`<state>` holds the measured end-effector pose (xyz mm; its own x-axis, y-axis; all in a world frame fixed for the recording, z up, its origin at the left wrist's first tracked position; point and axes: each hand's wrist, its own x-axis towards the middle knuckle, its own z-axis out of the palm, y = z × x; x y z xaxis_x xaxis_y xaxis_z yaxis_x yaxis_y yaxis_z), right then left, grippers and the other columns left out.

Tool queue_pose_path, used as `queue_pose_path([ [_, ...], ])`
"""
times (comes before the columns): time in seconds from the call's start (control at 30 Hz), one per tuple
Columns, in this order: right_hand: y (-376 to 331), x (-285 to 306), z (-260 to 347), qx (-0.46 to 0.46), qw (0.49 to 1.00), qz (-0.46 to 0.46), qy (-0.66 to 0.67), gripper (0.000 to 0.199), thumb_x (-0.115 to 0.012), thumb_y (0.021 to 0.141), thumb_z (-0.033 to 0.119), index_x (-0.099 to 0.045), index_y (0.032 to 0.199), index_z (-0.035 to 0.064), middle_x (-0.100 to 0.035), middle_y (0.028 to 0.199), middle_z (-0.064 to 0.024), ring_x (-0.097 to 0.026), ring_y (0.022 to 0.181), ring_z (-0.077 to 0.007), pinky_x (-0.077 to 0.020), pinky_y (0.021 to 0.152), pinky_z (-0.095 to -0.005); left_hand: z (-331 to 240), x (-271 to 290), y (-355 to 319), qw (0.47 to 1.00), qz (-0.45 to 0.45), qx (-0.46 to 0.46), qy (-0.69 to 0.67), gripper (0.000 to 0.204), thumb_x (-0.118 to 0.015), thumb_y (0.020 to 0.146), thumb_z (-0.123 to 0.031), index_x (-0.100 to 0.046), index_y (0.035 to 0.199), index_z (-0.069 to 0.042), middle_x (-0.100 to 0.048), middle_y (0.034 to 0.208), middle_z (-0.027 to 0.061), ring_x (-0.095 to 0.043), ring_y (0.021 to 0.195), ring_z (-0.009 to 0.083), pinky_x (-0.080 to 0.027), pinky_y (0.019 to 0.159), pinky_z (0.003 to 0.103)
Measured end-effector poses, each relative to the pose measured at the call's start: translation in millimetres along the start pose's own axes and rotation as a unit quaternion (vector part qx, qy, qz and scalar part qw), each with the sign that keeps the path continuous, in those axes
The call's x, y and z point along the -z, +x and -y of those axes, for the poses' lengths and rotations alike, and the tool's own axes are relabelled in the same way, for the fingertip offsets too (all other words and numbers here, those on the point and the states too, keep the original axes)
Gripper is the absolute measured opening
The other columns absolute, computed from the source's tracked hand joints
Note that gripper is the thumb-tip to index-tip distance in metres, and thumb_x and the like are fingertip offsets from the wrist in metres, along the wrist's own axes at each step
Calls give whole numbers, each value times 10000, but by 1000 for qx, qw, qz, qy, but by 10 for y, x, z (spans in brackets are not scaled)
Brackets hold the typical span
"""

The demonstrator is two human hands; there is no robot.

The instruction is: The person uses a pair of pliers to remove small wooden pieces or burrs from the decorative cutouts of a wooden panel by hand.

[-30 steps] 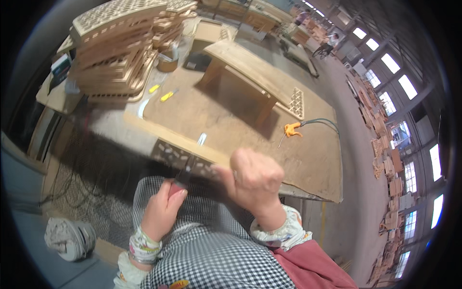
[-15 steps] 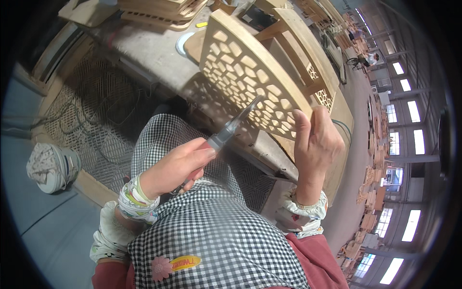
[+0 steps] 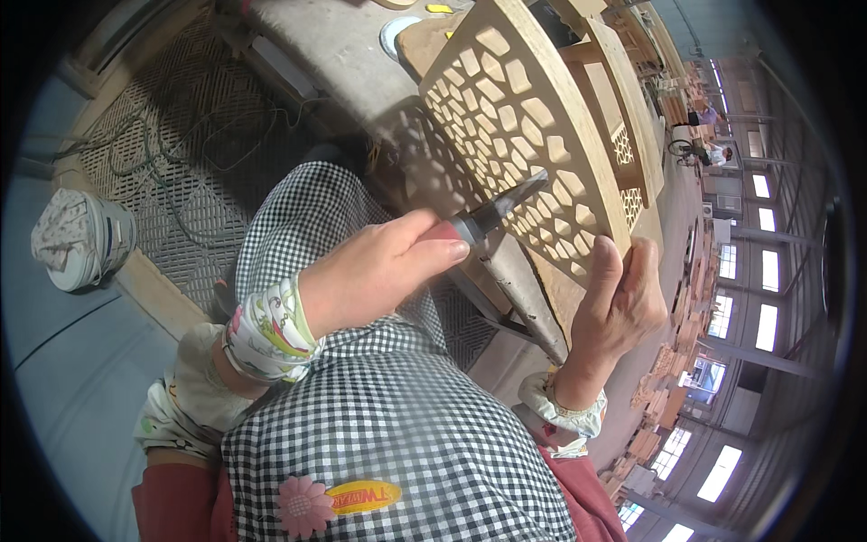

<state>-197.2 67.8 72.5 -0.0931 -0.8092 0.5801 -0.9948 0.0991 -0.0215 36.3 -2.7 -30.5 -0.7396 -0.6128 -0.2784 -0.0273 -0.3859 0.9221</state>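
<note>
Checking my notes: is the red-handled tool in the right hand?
No, the left hand grips the red-handled tool, while the right hand holds the perforated wooden panel.

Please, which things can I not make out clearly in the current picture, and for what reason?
All in the head view:
Tool: handle mostly covered by the left grip; its tip's contact with the panel is unclear from this angle.
Panel: back turned away.
Stand: partly behind the panel.
Wood piece: cut off by top edge.
Far person: too small for detail.
</note>
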Motion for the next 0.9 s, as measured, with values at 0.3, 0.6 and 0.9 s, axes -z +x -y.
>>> queue_pose_path([
  [0.3,-5,-47,-75,-2,1000,-2,4,339,-734,1023,340,-618,898,47,-433,635,-66,-465,547,-230,-396,542,-356,221,135,-25,946,148,100,-272,503,-373,1184,-450,-569,1221,11,-581,717,18,-515,486,66,-456,409,238],
  [0.6,-48,-51,-155,36,999,-8,8,310,-683,1034,344,-707,997,38,-484,636,-72,-525,558,-237,-413,549,-348,565,135,159,887,256,61,-380,627,-244,1185,-516,-546,1254,30,-591,753,54,-540,495,84,-566,440,303],
  [0.9,-77,-7,-159,41,999,5,-16,341,-668,1046,348,-681,934,26,-533,646,-75,-526,553,-234,-406,538,-347,522,157,263,901,261,52,-343,562,-316,1182,-485,-549,1238,24,-597,756,55,-536,496,84,-559,448,290],
])
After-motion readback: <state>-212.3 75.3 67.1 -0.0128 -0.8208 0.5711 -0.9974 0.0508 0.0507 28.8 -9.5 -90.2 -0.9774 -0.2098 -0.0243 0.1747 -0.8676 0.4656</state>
